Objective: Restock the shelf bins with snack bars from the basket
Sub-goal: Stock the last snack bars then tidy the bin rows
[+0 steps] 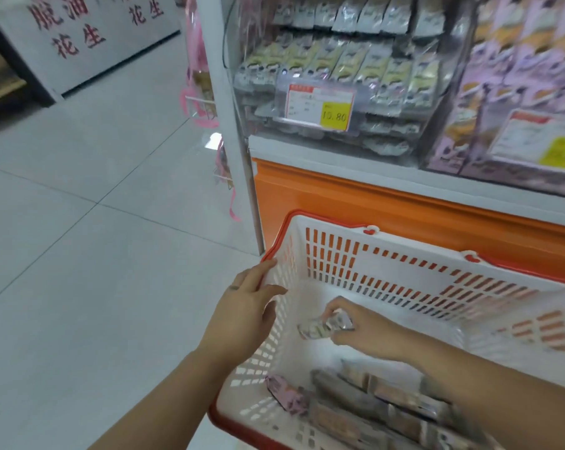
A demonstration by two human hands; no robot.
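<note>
Fingers [334,305] of the right hand [365,332] pinch a blurred snack bar [320,329] mid-frame inside the basket [339,280] — left hand [245,306] rests straight-fingered on its left rim; more bars [372,404] — smeared — lie bottom right, partly behind the forearm [502,384].

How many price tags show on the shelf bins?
2: one price tag on the left bin of grey packs, the other on the right bin, partly cut off. Others may be hidden.

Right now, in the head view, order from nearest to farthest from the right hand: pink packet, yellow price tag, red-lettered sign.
From the right hand:
1. pink packet, in the basket.
2. yellow price tag, on the shelf bin.
3. red-lettered sign, far left.
</note>
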